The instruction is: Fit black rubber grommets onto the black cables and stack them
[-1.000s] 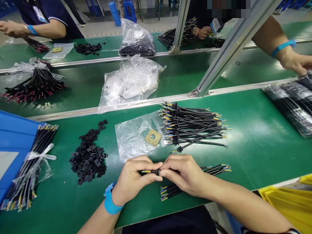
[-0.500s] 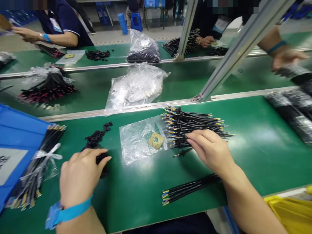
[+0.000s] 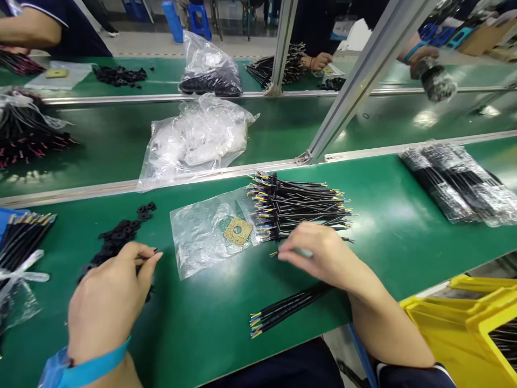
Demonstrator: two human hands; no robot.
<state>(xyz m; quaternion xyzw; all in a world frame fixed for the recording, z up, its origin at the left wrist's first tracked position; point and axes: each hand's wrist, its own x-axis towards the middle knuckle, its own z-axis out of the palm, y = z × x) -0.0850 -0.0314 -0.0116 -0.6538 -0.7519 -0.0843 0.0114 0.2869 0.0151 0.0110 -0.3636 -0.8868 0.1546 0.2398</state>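
Two bare hands work over the green desk (image 3: 210,323). The left hand (image 3: 107,307), with a blue wristband (image 3: 91,369), is curled at the front of a loose pile of black rubber pads (image 3: 117,237), its thumb and fingertips drawn close together; whether they grip a pad cannot be told. The right hand (image 3: 317,253) is half open, fingers reaching toward the near side of a bundle of black cables (image 3: 299,207), with nothing visible in its grasp. That bundle lies mid-desk, its coloured wire ends partly over a clear plastic bag (image 3: 202,242) holding a tan square pad (image 3: 238,231). A few loose cables (image 3: 283,312) lie by the front edge, below the right hand. Bagged cable bundles (image 3: 456,183) lie toward the right end, and a yellow bin (image 3: 456,312) stands beyond the front right corner.
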